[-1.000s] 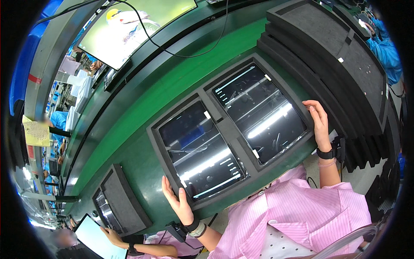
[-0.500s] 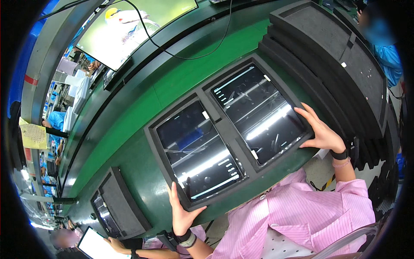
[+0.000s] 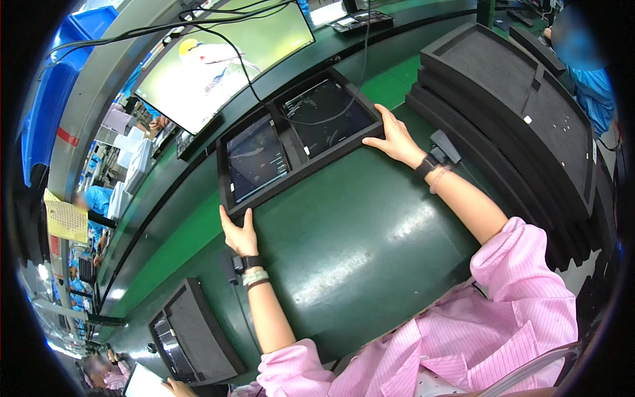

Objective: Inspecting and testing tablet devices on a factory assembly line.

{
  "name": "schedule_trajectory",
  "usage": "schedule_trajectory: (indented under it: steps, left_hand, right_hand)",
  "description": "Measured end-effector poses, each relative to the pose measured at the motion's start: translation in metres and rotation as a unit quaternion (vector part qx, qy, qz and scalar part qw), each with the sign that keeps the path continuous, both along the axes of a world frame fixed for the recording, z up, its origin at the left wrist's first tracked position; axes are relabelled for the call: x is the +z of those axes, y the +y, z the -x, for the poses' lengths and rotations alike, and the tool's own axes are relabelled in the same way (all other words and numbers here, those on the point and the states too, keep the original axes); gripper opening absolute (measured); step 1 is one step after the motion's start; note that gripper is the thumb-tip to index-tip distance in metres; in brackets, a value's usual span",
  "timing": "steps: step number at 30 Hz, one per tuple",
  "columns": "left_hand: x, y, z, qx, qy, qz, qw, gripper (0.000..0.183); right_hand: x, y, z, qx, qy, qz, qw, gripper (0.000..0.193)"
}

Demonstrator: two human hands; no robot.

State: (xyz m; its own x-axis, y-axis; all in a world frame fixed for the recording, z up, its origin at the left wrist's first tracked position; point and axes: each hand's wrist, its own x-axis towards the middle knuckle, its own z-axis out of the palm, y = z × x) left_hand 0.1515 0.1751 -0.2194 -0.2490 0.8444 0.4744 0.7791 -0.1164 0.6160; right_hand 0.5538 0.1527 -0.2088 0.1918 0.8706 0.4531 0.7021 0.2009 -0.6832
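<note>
A black foam tray (image 3: 317, 163) lies at the far side of the green table, slightly tilted in view. Two tablets sit in its compartments, a left tablet (image 3: 254, 159) and a right tablet (image 3: 327, 112), both with dark screens bearing small lines of text. At the tray's near left corner is my left hand (image 3: 239, 235), thumb and fingers apart around the edge. My right hand (image 3: 397, 140) grips the near right corner, fingers along the side and thumb at the front. Both wrists wear black bands with a small device.
To the right rises a stack of black foam trays (image 3: 489, 59). Another foam tray (image 3: 202, 324) lies at the lower left, near a person's hand (image 3: 177, 387) and a white-screened tablet (image 3: 147, 382). Beyond the table stands a large monitor (image 3: 231, 59), with black cables hanging in front.
Both hands have moved the foam tray with its two tablets away from my body, to the table's far side. My arms are now stretched out, and the tablet screens look darker.
</note>
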Motion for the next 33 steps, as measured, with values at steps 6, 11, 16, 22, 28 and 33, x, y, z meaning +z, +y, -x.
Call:
schedule_trajectory:
  steps: [6, 11, 16, 22, 28, 33]
  left_hand:
    - [0.015, 0.016, -0.020, 0.128, 0.153, 0.111, 0.974, 0.083]
    - [0.015, 0.010, -0.022, 0.138, 0.091, 0.048, 0.985, 0.078]
    - [0.053, -0.001, -0.022, -0.129, -0.266, 0.001, 0.955, 0.035]
    - [0.195, -0.118, -0.076, -0.382, -0.301, -0.143, 0.862, 0.005]
    - [0.213, -0.195, -0.129, -0.708, -0.423, -0.069, 0.561, 0.030]
    - [0.209, -0.203, -0.116, -0.731, -0.479, -0.055, 0.482, 0.056]
  right_hand:
    - [-0.014, 0.047, 0.007, -0.165, -0.096, -0.028, 0.981, 0.084]
    - [-0.012, 0.045, 0.012, -0.170, -0.089, -0.029, 0.981, 0.079]
    - [-0.014, 0.026, 0.005, -0.122, 0.031, -0.064, 0.990, 0.062]
    - [-0.016, 0.014, 0.007, -0.087, 0.036, -0.056, 0.994, 0.053]
    - [-0.020, 0.012, 0.000, -0.086, -0.007, -0.050, 0.995, 0.049]
    - [-0.015, 0.012, 0.006, -0.071, -0.007, -0.040, 0.997, 0.048]
